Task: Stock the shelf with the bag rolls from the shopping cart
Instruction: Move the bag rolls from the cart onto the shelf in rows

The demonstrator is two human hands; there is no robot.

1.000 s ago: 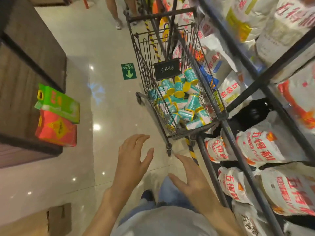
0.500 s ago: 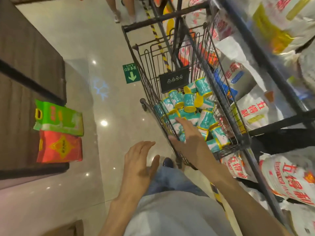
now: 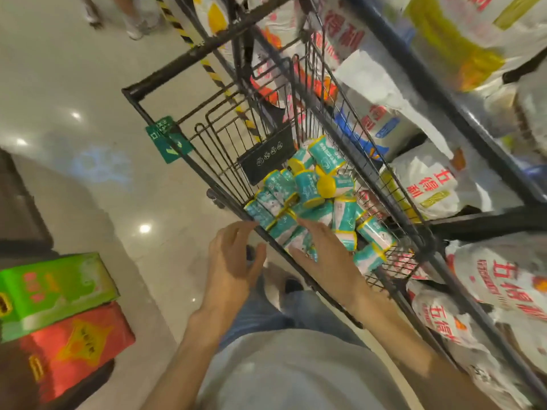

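I see the bag rolls [image 3: 313, 199], teal with yellow ends, piled in the near end of the shopping cart [image 3: 189, 161] basket. My right hand [image 3: 322, 255] is inside the basket, fingers spread flat on the nearest rolls; I cannot tell whether it grips one. My left hand [image 3: 233, 261] hangs wide and holds nothing, just outside the cart's near left rim. The shelf [image 3: 461, 113] of white sacks runs along the cart's right side.

We see bare forearms, a light grey top [image 3: 296, 371], blue jeans [image 3: 275, 315], and possibly dark shoes [image 3: 291, 285] below the fingers [image 3: 236, 232].
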